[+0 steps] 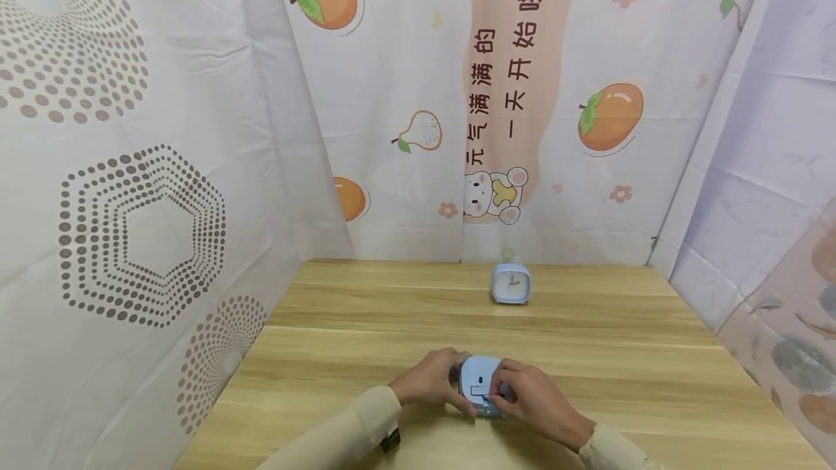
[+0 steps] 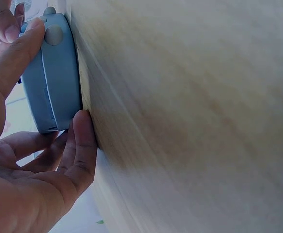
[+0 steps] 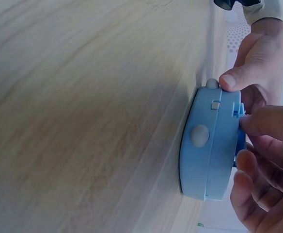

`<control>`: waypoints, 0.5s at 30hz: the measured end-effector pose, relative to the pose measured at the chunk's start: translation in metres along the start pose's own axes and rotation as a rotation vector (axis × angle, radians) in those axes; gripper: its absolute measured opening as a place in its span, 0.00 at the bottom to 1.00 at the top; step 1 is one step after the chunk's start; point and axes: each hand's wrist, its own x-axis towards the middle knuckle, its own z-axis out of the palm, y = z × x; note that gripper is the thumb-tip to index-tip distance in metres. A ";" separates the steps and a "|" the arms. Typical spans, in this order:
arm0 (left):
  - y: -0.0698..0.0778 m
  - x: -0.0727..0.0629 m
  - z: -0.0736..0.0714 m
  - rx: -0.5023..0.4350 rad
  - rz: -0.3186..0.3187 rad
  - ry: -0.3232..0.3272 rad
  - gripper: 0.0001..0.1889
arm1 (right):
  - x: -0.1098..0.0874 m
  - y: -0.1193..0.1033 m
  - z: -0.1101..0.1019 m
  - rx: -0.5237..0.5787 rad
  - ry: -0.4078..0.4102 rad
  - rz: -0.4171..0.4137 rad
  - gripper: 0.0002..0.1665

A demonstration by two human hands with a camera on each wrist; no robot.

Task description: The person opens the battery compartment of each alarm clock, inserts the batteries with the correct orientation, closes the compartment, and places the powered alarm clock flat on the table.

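A light blue alarm clock (image 1: 480,366) lies face down on the wooden table, its back turned up and a rectangular battery slot on it. My left hand (image 1: 432,378) grips the clock from the left, thumb at its near edge and fingers round the far side. Over the back, my right hand (image 1: 534,396) pinches a small blue piece, apparently the battery cover (image 3: 241,141), at the slot. Round whitish feet (image 3: 199,136) stick out of the clock's side in the right wrist view. The fingers partly hide the slot, so its inside cannot be made out.
A second light blue clock (image 1: 511,284) stands upright near the table's back edge, its white dial facing me. Printed curtains (image 1: 405,187) hang behind the wooden table (image 1: 366,318) and at both sides. A dark strap piece (image 1: 390,441) shows under the left sleeve.
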 end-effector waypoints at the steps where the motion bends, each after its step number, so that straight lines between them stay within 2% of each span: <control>1: 0.000 0.000 0.000 0.003 0.000 0.000 0.39 | 0.000 0.000 0.000 0.004 -0.004 0.000 0.09; 8: -0.003 0.002 0.001 0.015 0.015 0.006 0.38 | 0.002 -0.001 0.002 -0.018 0.004 -0.001 0.11; 15: 0.000 0.001 0.000 0.026 0.024 -0.004 0.38 | 0.005 -0.008 0.001 -0.076 0.014 0.052 0.12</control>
